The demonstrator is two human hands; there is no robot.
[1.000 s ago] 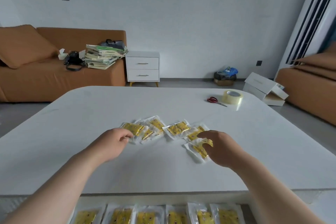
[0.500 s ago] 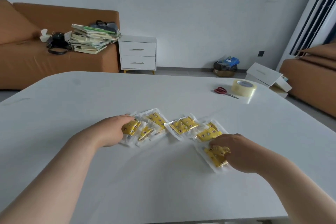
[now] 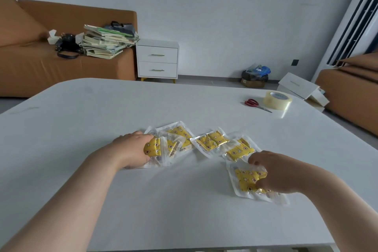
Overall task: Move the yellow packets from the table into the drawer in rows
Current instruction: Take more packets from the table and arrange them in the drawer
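Both hands have closed since a second ago: left hand [image 3: 131, 150] grips the left packet [image 3: 153, 147], right hand [image 3: 274, 172] pinches the right packet [image 3: 245, 180], both mid-frame on the table [image 3: 122, 108], presumably to carry two per trip.

Yellow patterned packets in clear plastic wrap [image 3: 211, 141]: six or seven, overlap blurring the exact count; red-handled scissors [image 3: 253, 103]: one pair; roll of clear packing tape [image 3: 277, 99]: one; white table [image 3: 163, 104]: one.

Left hand [image 3: 133, 149] and right hand [image 3: 274, 172] reach forward, each curled gripping.
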